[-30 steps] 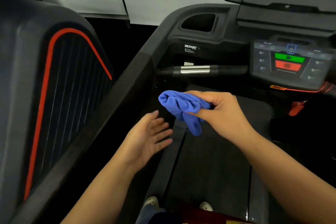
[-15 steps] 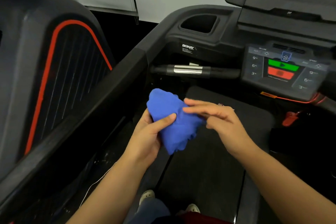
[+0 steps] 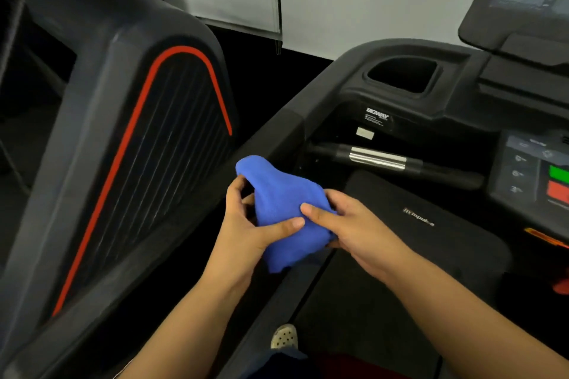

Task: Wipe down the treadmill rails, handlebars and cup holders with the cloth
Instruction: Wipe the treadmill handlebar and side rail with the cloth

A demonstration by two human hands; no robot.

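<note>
between the treadmill's left rail (image 3: 271, 132) and its belt, both hands bunch a blue cloth (image 3: 286, 212): left hand (image 3: 246, 224) curls round it, thumb pressed on top; right hand (image 3: 354, 224) pinches its right edge. judged best: fold it into a flat pad before wiping toward the cup holder (image 3: 403, 74) and handlebar (image 3: 378, 158).

Bright blue fabric cloth (image 3: 286, 212), one solid colour, no print. Beside it, the dark grey ribbed plastic side panel (image 3: 172, 132) shows fine pale lines inside a curving red stripe. The black round handlebar (image 3: 377, 158) flashes a shiny silver band. The grey button panel (image 3: 523, 169) has one green block, one red.
</note>
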